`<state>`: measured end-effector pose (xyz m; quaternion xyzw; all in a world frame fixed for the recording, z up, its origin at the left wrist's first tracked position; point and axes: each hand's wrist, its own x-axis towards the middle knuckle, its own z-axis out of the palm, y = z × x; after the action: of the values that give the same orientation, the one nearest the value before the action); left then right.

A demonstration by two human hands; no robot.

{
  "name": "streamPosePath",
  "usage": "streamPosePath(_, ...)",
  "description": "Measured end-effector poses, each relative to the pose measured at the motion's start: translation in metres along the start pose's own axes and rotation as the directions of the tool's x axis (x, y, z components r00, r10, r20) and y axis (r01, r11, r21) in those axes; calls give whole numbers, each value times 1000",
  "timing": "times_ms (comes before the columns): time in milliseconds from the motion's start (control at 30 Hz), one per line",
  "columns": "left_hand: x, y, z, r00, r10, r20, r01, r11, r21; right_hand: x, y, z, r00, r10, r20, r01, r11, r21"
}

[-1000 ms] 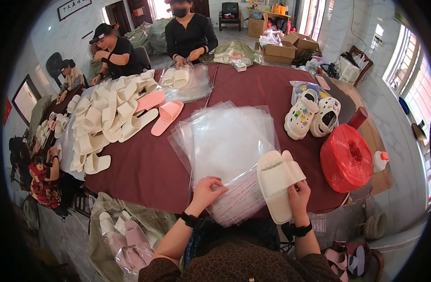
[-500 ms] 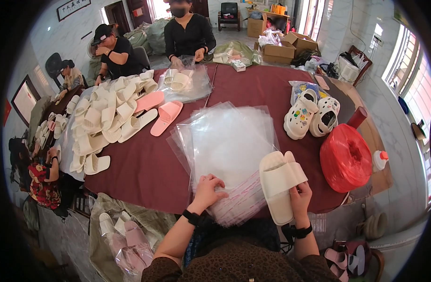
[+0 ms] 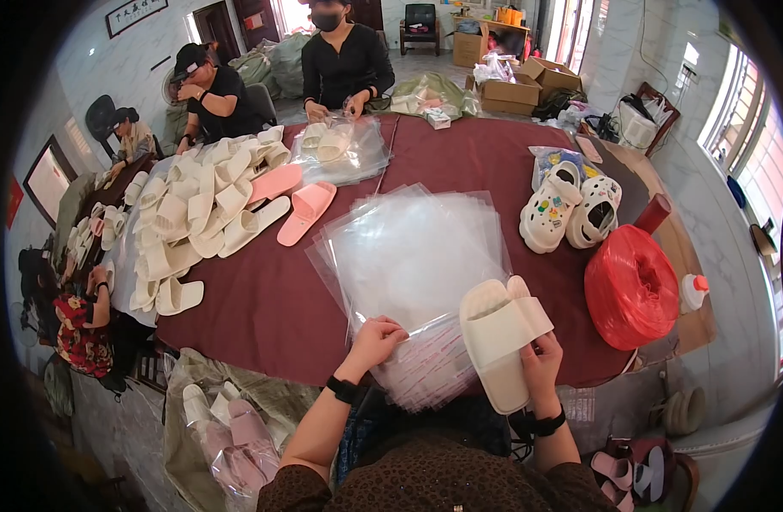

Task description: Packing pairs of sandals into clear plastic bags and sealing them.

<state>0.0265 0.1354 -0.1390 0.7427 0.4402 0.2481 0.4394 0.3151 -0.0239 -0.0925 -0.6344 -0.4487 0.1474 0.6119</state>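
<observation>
A pair of cream slippers (image 3: 492, 354), one stacked against the other, is held upright in my right hand (image 3: 542, 365), whose fingers are closed round the side near the strap. The slippers overlap the right part of a fanned stack of clear plastic bags (image 3: 413, 247). At the stack's near edge, by the flaps with pinkish strips, my left hand (image 3: 377, 343) pinches the edge of the top plastic bag (image 3: 426, 327) between thumb and fingers. A dark band circles each wrist.
Loose cream slippers (image 3: 171, 216) are heaped at the left, beside pink slippers (image 3: 308, 212). White clogs (image 3: 548, 207), a red roll of plastic tape (image 3: 632, 286) and a white bottle (image 3: 693, 292) stand at the right. Across the table a co-worker (image 3: 345, 68) handles bagged slippers (image 3: 333, 143).
The slippers in my right hand have shifted slightly left over the bags. My left fingers have drawn together on the top bag's edge, which has lifted a little.
</observation>
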Motion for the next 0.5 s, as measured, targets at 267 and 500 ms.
streamPosePath(267, -4, 8, 0, 1000, 5, -4, -4, 996, 87, -3, 2, 1, 1000, 25, 16, -24, 999, -36)
streamPosePath(500, -3, 11, 2, 996, -79, -30, 80, 997, 11, -3, -9, 1, 1000, 16, 5, -16, 1000, -6)
